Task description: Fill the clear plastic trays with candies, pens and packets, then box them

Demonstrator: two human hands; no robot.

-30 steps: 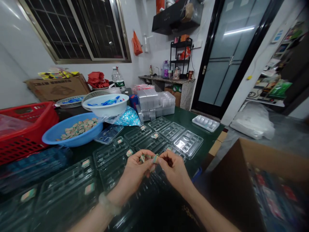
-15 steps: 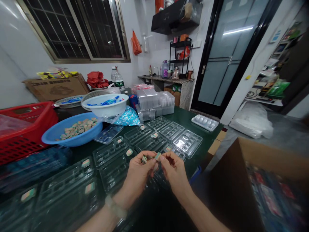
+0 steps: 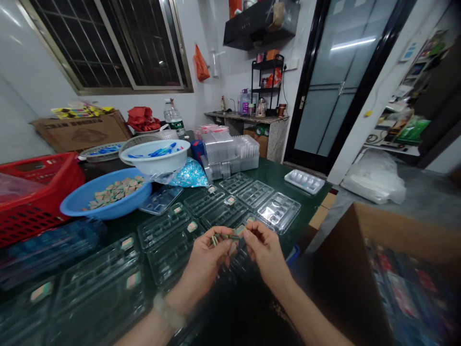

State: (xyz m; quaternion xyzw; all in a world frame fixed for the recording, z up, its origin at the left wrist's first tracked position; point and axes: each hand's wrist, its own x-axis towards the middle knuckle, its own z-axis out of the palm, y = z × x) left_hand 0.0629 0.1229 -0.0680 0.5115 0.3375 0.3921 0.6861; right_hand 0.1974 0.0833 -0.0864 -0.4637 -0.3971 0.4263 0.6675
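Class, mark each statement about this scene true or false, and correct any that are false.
1. The left hand wears a pale bangle. True.
2. The right hand is empty. False: it pinches a small striped piece, and the left hand pinches another.
3. The blue bowl holds blue plastic items. False: it holds small striped pieces, while the blue plastic items lie in the white bowl.
4. Clear plastic trays lie on the green table top. True.
5. The red basket stands to the right of the hands. False: it stands to their left.
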